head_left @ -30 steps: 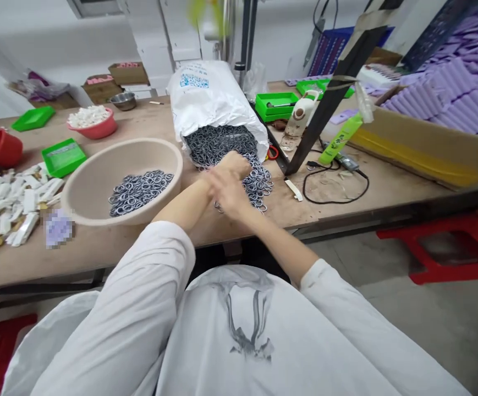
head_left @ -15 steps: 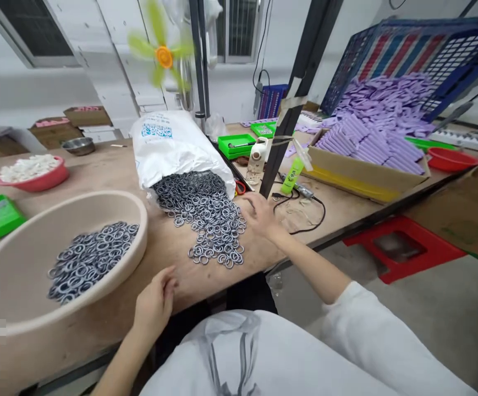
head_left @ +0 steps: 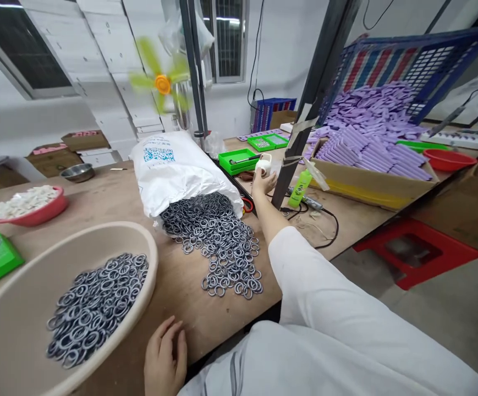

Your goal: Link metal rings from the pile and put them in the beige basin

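My right hand (head_left: 264, 184) reaches across the table to a bottle with a white looped cap (head_left: 264, 163). Its thumb and fingers are apart at the bottle, whose lower body is hidden behind the hand; a firm grip does not show. My left hand (head_left: 166, 355) rests empty at the near table edge, fingers loosely extended, beside a big beige basin (head_left: 150, 275). Grey metallic-looking rings (head_left: 98, 302) are heaped in that basin. More loose rings (head_left: 234, 253) spill onto the table from the mouth of a white sack (head_left: 185, 176) lying on its side.
A dark post (head_left: 305, 126) rises just right of my right hand, with a green bottle (head_left: 300, 188) and cables beside it. Green trays (head_left: 239, 160) lie behind. At right stands a carton (head_left: 371, 187) of purple pieces. A fan (head_left: 163, 84) stands behind the sack.
My right hand has left the right edge of the ring pile and moved forward to the white-capped bottle. My left hand's fingers have loosened near the table edge. The view has shifted slightly.
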`<state>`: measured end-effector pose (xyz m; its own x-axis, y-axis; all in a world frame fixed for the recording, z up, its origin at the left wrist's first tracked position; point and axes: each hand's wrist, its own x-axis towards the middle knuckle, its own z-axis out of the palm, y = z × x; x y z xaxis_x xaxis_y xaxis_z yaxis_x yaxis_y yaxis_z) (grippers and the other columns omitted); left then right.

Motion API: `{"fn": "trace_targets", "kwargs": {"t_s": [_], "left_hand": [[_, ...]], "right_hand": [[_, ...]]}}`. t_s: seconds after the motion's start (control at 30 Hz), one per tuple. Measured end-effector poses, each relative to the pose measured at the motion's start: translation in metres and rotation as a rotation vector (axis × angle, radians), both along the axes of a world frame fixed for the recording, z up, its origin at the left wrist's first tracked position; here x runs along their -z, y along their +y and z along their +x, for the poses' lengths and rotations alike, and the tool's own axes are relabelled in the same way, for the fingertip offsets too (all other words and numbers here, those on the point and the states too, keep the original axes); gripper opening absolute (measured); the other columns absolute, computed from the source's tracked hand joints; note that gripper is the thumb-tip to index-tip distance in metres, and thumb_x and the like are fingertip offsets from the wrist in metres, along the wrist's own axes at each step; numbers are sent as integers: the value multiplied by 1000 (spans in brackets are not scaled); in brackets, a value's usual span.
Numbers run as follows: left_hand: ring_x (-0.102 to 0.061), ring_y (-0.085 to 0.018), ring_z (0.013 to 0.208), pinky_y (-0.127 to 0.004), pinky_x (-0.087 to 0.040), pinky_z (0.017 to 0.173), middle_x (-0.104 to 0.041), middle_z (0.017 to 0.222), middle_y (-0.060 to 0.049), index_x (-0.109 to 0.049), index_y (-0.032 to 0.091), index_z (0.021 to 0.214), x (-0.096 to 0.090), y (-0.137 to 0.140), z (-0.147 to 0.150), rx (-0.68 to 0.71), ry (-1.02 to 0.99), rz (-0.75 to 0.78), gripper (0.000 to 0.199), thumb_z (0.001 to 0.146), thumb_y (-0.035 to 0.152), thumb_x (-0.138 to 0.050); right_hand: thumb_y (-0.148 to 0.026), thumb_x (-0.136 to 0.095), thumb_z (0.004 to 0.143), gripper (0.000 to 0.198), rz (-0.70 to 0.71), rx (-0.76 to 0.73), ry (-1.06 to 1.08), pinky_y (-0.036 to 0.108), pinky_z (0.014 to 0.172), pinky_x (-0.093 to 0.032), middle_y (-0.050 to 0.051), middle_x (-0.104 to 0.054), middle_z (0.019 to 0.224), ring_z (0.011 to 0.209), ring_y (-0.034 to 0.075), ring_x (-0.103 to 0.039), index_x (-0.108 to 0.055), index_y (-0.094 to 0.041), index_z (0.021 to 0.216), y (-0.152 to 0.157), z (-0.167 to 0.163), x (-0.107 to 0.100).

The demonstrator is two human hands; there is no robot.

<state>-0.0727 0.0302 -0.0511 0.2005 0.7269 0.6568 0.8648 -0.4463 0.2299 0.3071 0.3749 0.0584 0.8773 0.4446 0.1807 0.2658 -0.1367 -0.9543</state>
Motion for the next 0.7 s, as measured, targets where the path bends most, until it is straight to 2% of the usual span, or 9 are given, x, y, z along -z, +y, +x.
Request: {"fn": "trace_targets", "kwargs": {"t_s": [0.17, 0.33, 0.53, 0.7], "left_hand": [[-69, -24, 94, -41, -60, 78, -68, 109, -9, -63, 24, 107, 7, 0, -5, 55, -21, -69, 18, 91, 21, -57], [-67, -25, 101, -42, -58, 85, -68, 113, -10, -66, 23, 106, 18, -2, -8, -4, -141, -172, 18, 94, 27, -53], [-67, -21, 97, -34, -55, 82, -69, 109, -9, -69, 20, 103, 18, 1, -7, 36, -86, -112, 19, 93, 28, -56], [-66, -20, 95, -33, -52, 84, -69, 106, -9, -68, 18, 101, 11, 3, -4, 65, -109, -67, 18, 94, 28, -54]], "right_hand": [[-46, -58, 91, 67, 21, 16, -51, 42, 103, -42, 30, -55, 138, 129, 34, -53, -41, -3, 139, 8, 4, 14], [-51, -62, 89, 71, 15, 34, -99, 40, 103, -43, 28, -55, 139, 129, 32, -53, -42, -5, 139, 17, 11, 22], [-51, -61, 90, 68, 10, 52, -152, 44, 107, -40, 28, -51, 143, 130, 35, -52, -44, -7, 139, 25, 17, 30], [-46, -60, 92, 61, 27, 45, -174, 39, 104, -43, 25, -56, 138, 127, 31, -55, -45, -6, 136, 30, 22, 33]]}}
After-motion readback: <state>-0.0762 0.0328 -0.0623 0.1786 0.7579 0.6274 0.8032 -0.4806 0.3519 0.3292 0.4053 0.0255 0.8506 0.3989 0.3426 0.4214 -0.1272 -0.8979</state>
